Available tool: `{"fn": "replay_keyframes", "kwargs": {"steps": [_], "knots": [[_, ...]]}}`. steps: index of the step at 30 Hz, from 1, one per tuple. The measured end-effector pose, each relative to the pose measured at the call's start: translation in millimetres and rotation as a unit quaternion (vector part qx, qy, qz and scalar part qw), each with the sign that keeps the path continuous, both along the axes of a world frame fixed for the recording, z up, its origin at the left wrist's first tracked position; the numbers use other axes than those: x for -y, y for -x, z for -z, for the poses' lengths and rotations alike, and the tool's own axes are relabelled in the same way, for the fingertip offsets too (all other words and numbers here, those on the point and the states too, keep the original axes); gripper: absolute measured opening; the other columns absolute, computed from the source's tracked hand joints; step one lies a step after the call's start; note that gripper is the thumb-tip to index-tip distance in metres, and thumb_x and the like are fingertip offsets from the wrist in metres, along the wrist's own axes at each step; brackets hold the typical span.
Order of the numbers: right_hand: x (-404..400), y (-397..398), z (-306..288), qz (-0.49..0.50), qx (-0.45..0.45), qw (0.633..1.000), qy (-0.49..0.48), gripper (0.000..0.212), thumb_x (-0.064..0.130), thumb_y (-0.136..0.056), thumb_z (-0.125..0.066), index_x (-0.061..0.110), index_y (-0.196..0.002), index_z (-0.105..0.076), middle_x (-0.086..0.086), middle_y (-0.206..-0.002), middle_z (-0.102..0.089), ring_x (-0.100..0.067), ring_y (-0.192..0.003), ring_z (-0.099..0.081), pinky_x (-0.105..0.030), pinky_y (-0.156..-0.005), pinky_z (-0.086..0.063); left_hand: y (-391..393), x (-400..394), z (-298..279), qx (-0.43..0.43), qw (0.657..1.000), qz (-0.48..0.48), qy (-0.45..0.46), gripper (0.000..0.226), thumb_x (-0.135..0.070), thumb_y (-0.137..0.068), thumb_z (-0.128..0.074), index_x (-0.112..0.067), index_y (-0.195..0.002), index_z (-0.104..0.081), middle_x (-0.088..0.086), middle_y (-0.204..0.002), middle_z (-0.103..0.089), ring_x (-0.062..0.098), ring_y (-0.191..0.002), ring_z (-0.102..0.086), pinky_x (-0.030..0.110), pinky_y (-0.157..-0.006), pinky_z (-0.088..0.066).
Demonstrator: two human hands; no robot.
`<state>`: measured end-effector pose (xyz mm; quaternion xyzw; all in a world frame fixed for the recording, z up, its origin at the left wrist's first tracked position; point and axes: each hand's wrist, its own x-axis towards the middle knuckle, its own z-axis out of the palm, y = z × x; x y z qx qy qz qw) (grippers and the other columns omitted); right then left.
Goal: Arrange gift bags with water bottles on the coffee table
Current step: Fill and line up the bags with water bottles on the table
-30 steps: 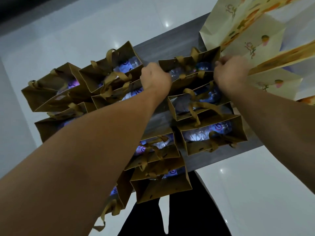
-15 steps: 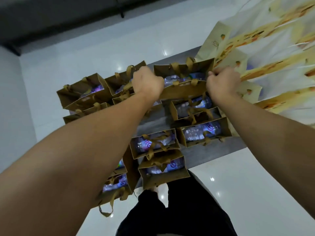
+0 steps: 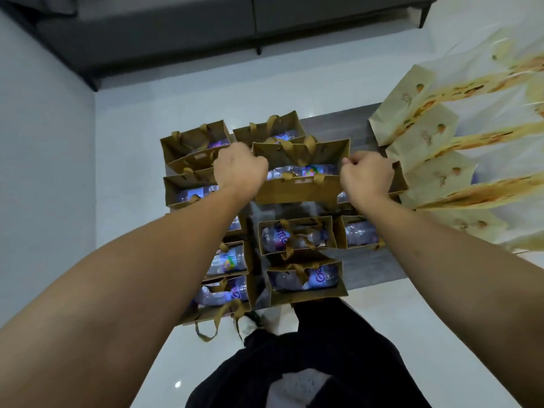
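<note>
A brown gift bag (image 3: 297,190) with gold ribbon handles is held between both hands above the grey coffee table (image 3: 332,125). My left hand (image 3: 240,169) grips its left edge and my right hand (image 3: 368,175) pinches its right edge. Inside it lies a water bottle (image 3: 303,171) with a purple label. Several more brown bags stand on the table around and below it, among them one with a bottle near the middle (image 3: 297,235) and one at the front edge (image 3: 306,279). Other brown bags stand at the far left (image 3: 194,145).
A row of pale yellow printed paper bags (image 3: 424,136) fills the table's right side. A dark grey sofa (image 3: 176,30) runs along the back. White tiled floor (image 3: 147,113) surrounds the table. My dark trousers (image 3: 318,348) are at the table's near edge.
The held bag has risen and come nearer to me between both hands. The view has pulled back, so the sofa and more floor show now.
</note>
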<state>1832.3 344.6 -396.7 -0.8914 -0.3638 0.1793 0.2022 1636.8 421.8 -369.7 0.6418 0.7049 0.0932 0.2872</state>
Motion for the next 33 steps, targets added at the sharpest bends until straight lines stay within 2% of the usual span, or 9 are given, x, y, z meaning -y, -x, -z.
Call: {"fn": "replay_keyframes", "kwargs": {"steps": [5,8,11,15,19,22,26,33], "knots": [[0,20,22,-0.045,-0.026,0.999,0.017,0.023,0.028,-0.099,-0.058,0.015,-0.102,-0.077,-0.008,-0.095,-0.074,-0.025,-0.095,-0.064,-0.029,-0.081,-0.041,23,9,29,-0.018,0.998,-0.042,0.042,0.010,-0.015,-0.081,-0.057,-0.013,-0.082,-0.067,0.006,-0.080,-0.066,0.026,-0.078,-0.064,0.039,-0.075,-0.057],[-6,22,29,-0.068,-0.025,0.997,0.013,0.024,0.028,-0.100,-0.057,0.014,-0.101,-0.077,-0.008,-0.094,-0.073,-0.026,-0.094,-0.063,-0.029,-0.080,-0.039,28,14,42,-0.002,0.996,-0.067,0.057,0.020,-0.022,-0.079,-0.055,-0.013,-0.089,-0.069,0.006,-0.084,-0.068,0.026,-0.083,-0.065,0.042,-0.080,-0.058],[-11,18,31,-0.083,-0.008,0.996,0.018,0.024,0.027,-0.100,-0.056,0.015,-0.105,-0.076,-0.007,-0.095,-0.073,-0.026,-0.095,-0.065,-0.030,-0.082,-0.042,28,12,43,-0.006,0.996,-0.070,0.045,0.016,-0.017,-0.082,-0.055,-0.013,-0.089,-0.069,0.005,-0.081,-0.068,0.026,-0.081,-0.065,0.041,-0.079,-0.056],[-10,12,30,-0.088,0.001,0.996,0.027,0.022,0.025,-0.098,-0.058,0.013,-0.101,-0.076,-0.008,-0.090,-0.073,-0.027,-0.090,-0.064,-0.028,-0.076,-0.039,26,9,39,-0.012,0.996,-0.083,0.031,0.024,-0.021,-0.082,-0.052,-0.012,-0.093,-0.072,0.008,-0.085,-0.070,0.030,-0.084,-0.064,0.040,-0.083,-0.055],[-6,10,32,-0.104,0.016,0.993,0.044,0.021,0.022,-0.097,-0.058,0.009,-0.098,-0.075,-0.013,-0.088,-0.073,-0.032,-0.088,-0.065,-0.037,-0.080,-0.050,28,11,41,-0.012,0.996,-0.078,0.034,0.022,-0.025,-0.088,-0.051,-0.015,-0.091,-0.071,0.006,-0.083,-0.069,0.027,-0.083,-0.064,0.036,-0.080,-0.051],[0,9,36,-0.115,0.018,0.991,0.060,0.023,0.023,-0.098,-0.057,0.009,-0.099,-0.075,-0.014,-0.089,-0.072,-0.034,-0.089,-0.065,-0.035,-0.078,-0.045,29,16,49,-0.023,0.997,-0.066,0.040,0.023,-0.027,-0.090,-0.050,-0.014,-0.089,-0.069,0.007,-0.085,-0.068,0.029,-0.085,-0.062,0.035,-0.077,-0.048],[4,12,48,-0.108,0.005,0.991,0.083,0.024,0.025,-0.099,-0.056,0.011,-0.102,-0.075,-0.011,-0.090,-0.073,-0.031,-0.091,-0.066,-0.039,-0.085,-0.051,27,21,57,-0.038,0.997,-0.051,0.039,0.022,-0.025,-0.094,-0.051,-0.012,-0.097,-0.069,0.008,-0.090,-0.068,0.026,-0.087,-0.061,0.034,-0.076,-0.046],[-4,9,53,-0.071,-0.013,0.995,0.064,0.024,0.020,-0.100,-0.058,0.007,-0.106,-0.076,-0.012,-0.098,-0.073,-0.030,-0.098,-0.065,-0.033,-0.089,-0.047,21,9,66,-0.024,0.999,-0.042,0.021,0.015,-0.019,-0.094,-0.054,-0.015,-0.100,-0.067,0.004,-0.088,-0.067,0.024,-0.087,-0.063,0.043,-0.085,-0.055]]}}
